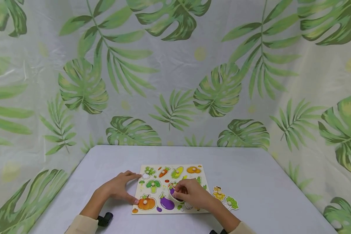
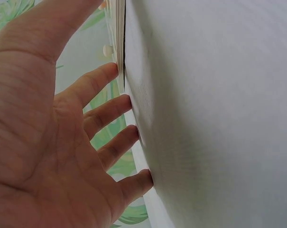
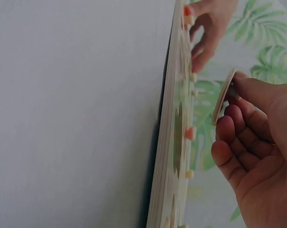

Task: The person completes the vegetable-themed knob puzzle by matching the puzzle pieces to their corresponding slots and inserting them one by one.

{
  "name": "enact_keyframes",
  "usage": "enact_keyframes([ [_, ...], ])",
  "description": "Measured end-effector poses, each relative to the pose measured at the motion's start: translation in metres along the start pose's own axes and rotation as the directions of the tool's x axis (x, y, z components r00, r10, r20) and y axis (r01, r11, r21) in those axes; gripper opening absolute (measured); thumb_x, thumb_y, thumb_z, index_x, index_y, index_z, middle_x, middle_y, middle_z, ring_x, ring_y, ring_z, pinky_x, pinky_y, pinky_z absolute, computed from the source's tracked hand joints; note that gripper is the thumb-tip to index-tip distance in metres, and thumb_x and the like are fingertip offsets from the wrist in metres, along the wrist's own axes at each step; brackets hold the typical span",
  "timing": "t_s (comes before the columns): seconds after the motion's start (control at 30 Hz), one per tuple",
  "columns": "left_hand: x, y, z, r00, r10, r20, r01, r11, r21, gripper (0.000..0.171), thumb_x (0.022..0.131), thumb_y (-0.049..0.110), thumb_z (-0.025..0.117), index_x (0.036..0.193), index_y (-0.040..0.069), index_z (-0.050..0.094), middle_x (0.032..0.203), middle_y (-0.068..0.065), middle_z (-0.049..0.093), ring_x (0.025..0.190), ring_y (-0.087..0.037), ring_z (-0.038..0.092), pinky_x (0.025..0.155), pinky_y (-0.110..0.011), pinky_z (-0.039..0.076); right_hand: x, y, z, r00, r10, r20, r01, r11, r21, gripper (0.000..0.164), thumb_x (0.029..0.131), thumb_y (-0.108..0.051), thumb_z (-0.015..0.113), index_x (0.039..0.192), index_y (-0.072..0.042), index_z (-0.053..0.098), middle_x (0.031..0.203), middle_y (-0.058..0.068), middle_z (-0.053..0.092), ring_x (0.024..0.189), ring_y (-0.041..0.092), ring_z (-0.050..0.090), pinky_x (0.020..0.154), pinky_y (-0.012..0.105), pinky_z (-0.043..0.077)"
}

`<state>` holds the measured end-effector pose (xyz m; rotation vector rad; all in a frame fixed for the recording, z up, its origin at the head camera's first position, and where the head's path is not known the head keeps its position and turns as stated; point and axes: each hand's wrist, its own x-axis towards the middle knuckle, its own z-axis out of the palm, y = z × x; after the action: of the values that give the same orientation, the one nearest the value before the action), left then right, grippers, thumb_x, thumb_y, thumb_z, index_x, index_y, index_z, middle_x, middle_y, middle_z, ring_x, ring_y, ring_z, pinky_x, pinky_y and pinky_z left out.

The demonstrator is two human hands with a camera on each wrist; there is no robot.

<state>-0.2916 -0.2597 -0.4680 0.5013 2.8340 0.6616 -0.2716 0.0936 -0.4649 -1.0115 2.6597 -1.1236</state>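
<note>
A wooden vegetable peg puzzle board [image 1: 158,211] lies on the table, with a pumpkin piece [image 1: 146,203], a broccoli piece [image 1: 153,185] and several others in it. My left hand [image 1: 121,187] rests at its left side, thumb at the pumpkin corner and fingertips at the edge. In the left wrist view, the left hand's fingers [image 2: 107,114] are spread. Over the board's right half, my right hand [image 1: 194,194] pinches a thin flat puzzle piece [image 3: 224,97] between thumb and fingers. That piece is tilted, raised off the board, and its picture is mostly hidden by the hand.
Right of the board lie loose puzzle pieces, among them a yellow one [image 1: 218,194] and a green leafy one [image 1: 231,202]. White cloth covers the table [image 1: 237,169]. A leaf-patterned curtain [image 1: 175,78] stands behind it and at both sides.
</note>
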Motion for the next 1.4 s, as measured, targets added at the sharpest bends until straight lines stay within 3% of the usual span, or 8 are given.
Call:
enact_keyframes([
  [0.2, -0.001, -0.001, 0.001, 1.0, 0.0, 0.0, 0.0, 1.0, -0.003, 0.103, 0.062, 0.059, 0.094, 0.151, 0.027, 0.053, 0.152, -0.008, 0.048, 0.142, -0.039, 0.042, 0.108, -0.071, 0.04, 0.008, -0.008, 0.011, 1.0, -0.024, 0.015, 0.023, 0.999, 0.023, 0.013, 0.097, -0.029, 0.074, 0.089, -0.019, 0.07, 0.077, -0.013, 0.061, 0.067, -0.002, 0.052, 0.06, 0.016, 0.048],
  [0.5, -0.001, -0.003, 0.002, 1.0, -0.003, -0.001, 0.003, 1.0, 0.004, 0.103, 0.062, 0.059, 0.094, 0.151, 0.027, 0.053, 0.15, -0.007, 0.049, 0.141, -0.039, 0.043, 0.109, -0.07, 0.04, 0.01, -0.015, 0.024, 0.998, 0.005, 0.057, -0.009, 0.998, 0.066, 0.014, 0.095, -0.026, 0.076, 0.088, -0.017, 0.069, 0.077, -0.011, 0.062, 0.067, -0.001, 0.054, 0.061, 0.016, 0.05],
  [0.67, -0.001, -0.003, 0.002, 1.0, -0.004, -0.003, 0.004, 1.0, 0.008, 0.103, 0.062, 0.059, 0.094, 0.151, 0.027, 0.053, 0.151, -0.008, 0.049, 0.141, -0.039, 0.042, 0.109, -0.07, 0.041, 0.013, -0.016, 0.028, 0.997, 0.001, 0.074, -0.005, 0.999, 0.053, 0.014, 0.095, -0.026, 0.076, 0.087, -0.017, 0.069, 0.077, -0.011, 0.062, 0.066, -0.001, 0.053, 0.06, 0.016, 0.049],
  [0.83, -0.002, -0.002, 0.001, 1.0, 0.002, 0.001, -0.002, 1.0, 0.009, 0.103, 0.063, 0.06, 0.093, 0.152, 0.025, 0.052, 0.151, -0.01, 0.049, 0.141, -0.04, 0.042, 0.109, -0.071, 0.04, 0.017, -0.016, 0.033, 0.996, 0.049, 0.075, -0.051, 0.998, 0.028, 0.015, 0.093, -0.028, 0.078, 0.085, -0.019, 0.07, 0.075, -0.012, 0.062, 0.064, -0.001, 0.052, 0.059, 0.015, 0.047],
  [1.4, 0.0, -0.002, 0.002, 1.0, -0.017, -0.008, 0.017, 1.0, 0.006, 0.102, 0.062, 0.059, 0.094, 0.151, 0.028, 0.053, 0.151, -0.007, 0.049, 0.142, -0.038, 0.043, 0.109, -0.07, 0.041, 0.02, -0.018, 0.042, 0.993, 0.108, 0.037, -0.106, 0.992, -0.061, 0.018, 0.089, -0.029, 0.082, 0.082, -0.019, 0.069, 0.071, -0.013, 0.059, 0.063, -0.001, 0.051, 0.058, 0.016, 0.046],
])
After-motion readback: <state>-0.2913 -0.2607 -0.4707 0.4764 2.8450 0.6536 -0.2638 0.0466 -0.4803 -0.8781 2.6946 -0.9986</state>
